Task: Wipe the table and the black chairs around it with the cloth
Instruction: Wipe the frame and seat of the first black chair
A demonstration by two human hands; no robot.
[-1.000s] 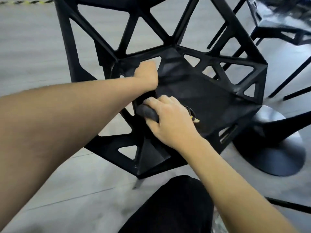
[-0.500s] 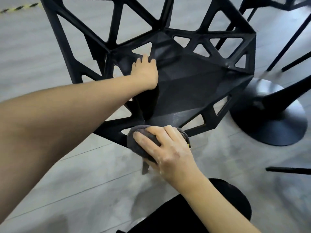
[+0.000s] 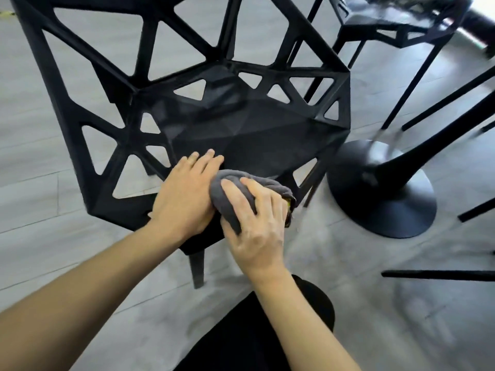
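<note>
A black chair point(image 3: 241, 135) with triangular cutouts fills the view. The left hand point(image 3: 184, 196), which a moment ago braced the seat's back corner, now rests flat, fingers straight, on the seat's front edge. Touching it on the right, the right hand point(image 3: 257, 218) grips the bunched grey cloth point(image 3: 230, 194) at that edge, so wiping has likely reached the rim. Further right stands the table's round base point(image 3: 388, 204).

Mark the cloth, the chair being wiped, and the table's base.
cloth point(image 3: 230, 194): head view, bunched grey top.
black chair point(image 3: 267, 135): head view, seat surface.
table base point(image 3: 388, 207): head view, round foot's upper face.
</note>
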